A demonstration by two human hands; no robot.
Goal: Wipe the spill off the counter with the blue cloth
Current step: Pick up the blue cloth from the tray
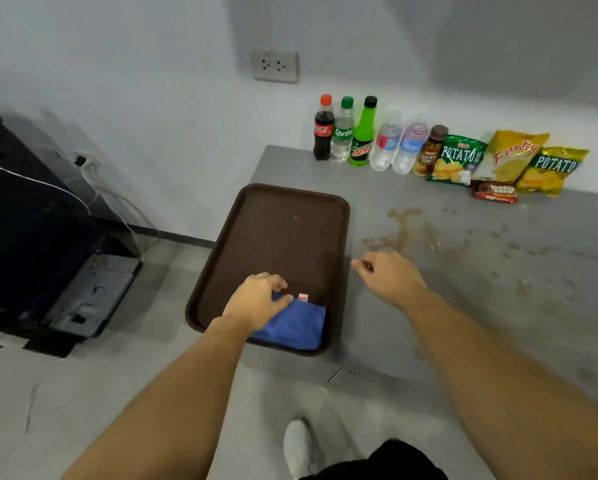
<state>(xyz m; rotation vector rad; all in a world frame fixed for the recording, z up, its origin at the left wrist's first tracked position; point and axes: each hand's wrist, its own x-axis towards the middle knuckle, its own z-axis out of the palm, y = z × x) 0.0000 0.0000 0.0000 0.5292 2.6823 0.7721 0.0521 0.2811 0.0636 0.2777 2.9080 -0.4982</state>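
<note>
A folded blue cloth (295, 325) lies in the near corner of a brown tray (283, 233) on the grey counter (463, 306). My left hand (256, 301) rests on the cloth's far left corner, thumb and fingers pinching it. A small white tag sticks out of the cloth beside my thumb. My right hand (389, 275) hovers over the counter just right of the tray, fingers loosely curled and holding nothing. A brownish spill (405, 230) spreads just beyond my right hand, with splashes trailing right across the counter.
Several drink bottles (358, 136) and snack bags (508, 161) line the back of the counter against the wall. The tray overhangs the counter's left edge. A dark appliance (30, 237) with cables stands on the floor at left. My shoe (297, 445) shows below.
</note>
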